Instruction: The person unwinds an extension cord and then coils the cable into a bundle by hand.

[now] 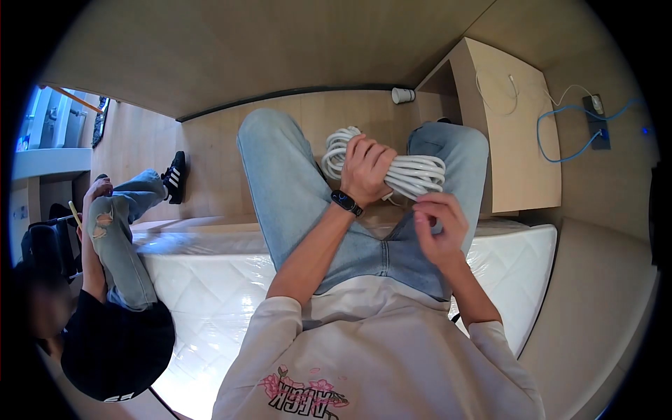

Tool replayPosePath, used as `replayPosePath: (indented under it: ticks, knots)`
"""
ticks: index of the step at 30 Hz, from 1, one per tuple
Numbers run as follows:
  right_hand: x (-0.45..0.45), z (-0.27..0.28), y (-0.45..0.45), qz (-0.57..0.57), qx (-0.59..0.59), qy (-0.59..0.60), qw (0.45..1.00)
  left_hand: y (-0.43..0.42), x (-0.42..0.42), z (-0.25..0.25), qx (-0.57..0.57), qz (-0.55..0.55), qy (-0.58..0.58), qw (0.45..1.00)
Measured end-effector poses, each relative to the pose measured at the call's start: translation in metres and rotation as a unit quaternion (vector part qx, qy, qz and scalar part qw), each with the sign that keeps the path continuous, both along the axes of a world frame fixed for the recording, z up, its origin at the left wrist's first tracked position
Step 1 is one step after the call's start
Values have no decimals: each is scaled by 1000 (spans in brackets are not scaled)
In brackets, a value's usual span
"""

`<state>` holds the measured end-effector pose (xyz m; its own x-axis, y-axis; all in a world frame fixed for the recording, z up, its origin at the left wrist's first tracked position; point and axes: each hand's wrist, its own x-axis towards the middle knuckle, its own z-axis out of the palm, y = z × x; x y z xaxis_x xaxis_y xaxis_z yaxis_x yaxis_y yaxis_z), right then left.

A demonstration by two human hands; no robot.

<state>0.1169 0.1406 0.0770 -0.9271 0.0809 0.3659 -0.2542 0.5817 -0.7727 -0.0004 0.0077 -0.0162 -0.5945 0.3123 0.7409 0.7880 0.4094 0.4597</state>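
A thick bundle of coiled white cable (pixel 418 173) lies across the space between my knees. My left hand (pixel 367 168), with a black band on its wrist, is wrapped round the middle of the bundle. Loops stick out on both sides of that fist. Just below the right end of the bundle is my right hand (pixel 442 227), its fingers curled and the thumb near the fingertips. Whether it pinches a thin part of the cable is too small to tell. A short cable end hangs beneath the bundle, near my left hand.
I sit on a plastic-wrapped white mattress (pixel 210 294). Another person in torn jeans (pixel 126 259) sits at the left. A wooden cabinet (pixel 514 140) stands at the right, with a paper cup (pixel 403 96) beside it. Blue cable (pixel 560 159) runs to a wall socket (pixel 598 126).
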Motion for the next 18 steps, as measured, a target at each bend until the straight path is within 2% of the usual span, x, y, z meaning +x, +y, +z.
replayPosePath:
  ticks: [5, 7, 9, 11, 12, 15, 18]
  knots:
    - [-1, -9, 25, -41, -11, 49, 998, 2, -1, 1, 5, 14, -5, 1000]
    - [-12, -12, 31, -111, -37, 74, 990, 2, 0, 3, 5, 10, -8, 1000]
    - [-21, -15, 35, -139, -29, 53, 988, 2, 1, 3, 6, 4, -10, 1000]
    - [-32, -30, 44, -81, -181, -82, 977, 4, 0, 2, 16, 8, -21, 1000]
    - [-34, -39, 46, -85, -220, -132, 963, 4, 0, 1, 16, 7, -20, 1000]
    - [-37, -56, 54, -42, -197, -193, 960, 4, -1, -2, 40, 12, -42, 998]
    - [-42, -58, 52, -47, -238, -179, 953, 4, -4, -2, 46, 23, -35, 998]
